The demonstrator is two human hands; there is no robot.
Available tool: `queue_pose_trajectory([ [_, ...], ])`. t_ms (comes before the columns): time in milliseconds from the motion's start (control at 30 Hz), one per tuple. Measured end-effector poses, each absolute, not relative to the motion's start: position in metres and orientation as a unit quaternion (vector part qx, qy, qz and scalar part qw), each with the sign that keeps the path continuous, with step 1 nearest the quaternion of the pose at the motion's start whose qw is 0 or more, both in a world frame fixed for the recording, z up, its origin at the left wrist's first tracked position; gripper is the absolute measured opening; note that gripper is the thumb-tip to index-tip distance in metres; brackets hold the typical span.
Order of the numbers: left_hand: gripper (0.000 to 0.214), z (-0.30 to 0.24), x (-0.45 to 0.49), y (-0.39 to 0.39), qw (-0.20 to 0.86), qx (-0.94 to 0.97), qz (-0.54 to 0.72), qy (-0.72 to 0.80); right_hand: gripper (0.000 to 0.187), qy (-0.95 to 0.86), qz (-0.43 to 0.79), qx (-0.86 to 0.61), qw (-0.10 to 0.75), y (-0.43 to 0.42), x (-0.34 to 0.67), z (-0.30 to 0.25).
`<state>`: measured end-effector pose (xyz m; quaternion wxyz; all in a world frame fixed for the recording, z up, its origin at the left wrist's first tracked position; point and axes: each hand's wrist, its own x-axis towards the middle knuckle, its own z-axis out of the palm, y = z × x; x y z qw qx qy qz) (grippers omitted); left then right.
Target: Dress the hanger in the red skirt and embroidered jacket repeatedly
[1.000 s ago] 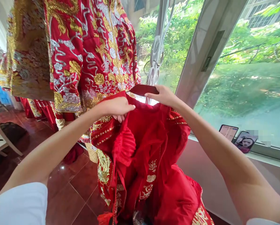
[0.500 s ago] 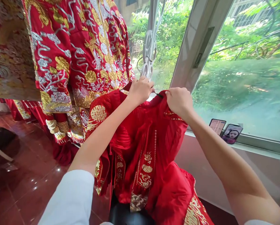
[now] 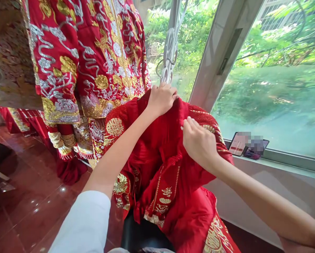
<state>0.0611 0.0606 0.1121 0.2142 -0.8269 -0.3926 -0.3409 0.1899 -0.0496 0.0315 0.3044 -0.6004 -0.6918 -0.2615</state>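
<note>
at the middle of the head view, a red jacket [image 3: 157, 147] with gold embroidery hangs open toward the person, its shoulders spread on a dark hanger [image 3: 143, 100]. the left hand [image 3: 162, 100] is at the top of the hanger, just below the hook, its fingers curled tight around it; whether they also catch the collar, i cannot tell. lower and to the right, the right hand [image 3: 199, 142] has its fingers drawn narrow, pinching the jacket's edge below the collar.

under the jacket, a black seat [image 3: 144, 235] shows, and red cloth [image 3: 197, 214] with a gold-embroidered border spreads down beside it; i cannot tell if it belongs to the jacket. to the left, a larger red robe [image 3: 102, 70], worked in gold and silver, hangs close behind. on the sill [image 3: 281, 167] at right, two phones [image 3: 236, 144] lean near the window [image 3: 268, 102]. glossy reddish tiles cover the floor [image 3: 38, 218].
</note>
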Motion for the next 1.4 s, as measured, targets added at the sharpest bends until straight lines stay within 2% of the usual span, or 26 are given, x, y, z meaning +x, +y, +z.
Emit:
queue_pose_trajectory([
  [133, 0.028, 0.108, 0.061, 0.063, 0.216, -0.822, -0.359, -0.387, 0.032, -0.646, -0.266, -0.559, 0.446, -0.027, 0.229, 0.028],
  [200, 0.031, 0.107, 0.061, 0.063, 0.214, -0.82, -0.363, -0.388, 0.032, -0.612, -0.219, -0.552, 0.523, -0.011, 0.26, 0.037],
  [300, 0.03, 0.108, 0.059, 0.061, 0.211, -0.82, -0.363, -0.39, 0.033, -0.683, -0.022, -0.509, 0.523, 0.007, 0.293, 0.04],
  [367, 0.029, 0.11, 0.058, 0.06, 0.207, -0.823, -0.36, -0.388, 0.032, -0.693, 0.05, -0.514, 0.504, 0.012, 0.302, 0.035],
  [533, 0.032, 0.109, 0.059, 0.061, 0.217, -0.816, -0.364, -0.392, 0.035, -0.444, -0.14, -0.574, 0.674, 0.006, 0.312, 0.029],
  [633, 0.03, 0.106, 0.06, 0.063, 0.236, -0.81, -0.362, -0.396, 0.032, -0.483, -0.127, -0.586, 0.639, 0.001, 0.321, 0.028],
  [733, 0.029, 0.105, 0.06, 0.062, 0.238, -0.812, -0.361, -0.392, 0.026, -0.629, 0.026, -0.542, 0.556, 0.002, 0.322, 0.025],
  [800, 0.03, 0.105, 0.06, 0.062, 0.237, -0.811, -0.364, -0.392, 0.038, -0.685, 0.101, -0.514, 0.506, 0.004, 0.313, 0.02],
  [867, 0.03, 0.105, 0.061, 0.061, 0.238, -0.81, -0.365, -0.392, 0.047, -0.678, 0.042, -0.528, 0.51, 0.003, 0.296, 0.012],
  [967, 0.03, 0.105, 0.062, 0.061, 0.242, -0.809, -0.364, -0.394, 0.037, -0.564, -0.162, -0.578, 0.567, -0.006, 0.259, -0.007],
  [1033, 0.03, 0.105, 0.062, 0.061, 0.247, -0.807, -0.365, -0.394, 0.037, -0.551, -0.187, -0.608, 0.54, -0.015, 0.235, -0.022],
  [1133, 0.03, 0.104, 0.063, 0.062, 0.252, -0.804, -0.367, -0.393, 0.039, -0.6, -0.106, -0.64, 0.468, -0.021, 0.213, -0.038],
  [1400, 0.032, 0.103, 0.062, 0.063, 0.234, -0.811, -0.37, -0.388, 0.044, -0.638, 0.174, -0.542, 0.518, -0.014, 0.254, -0.032],
])
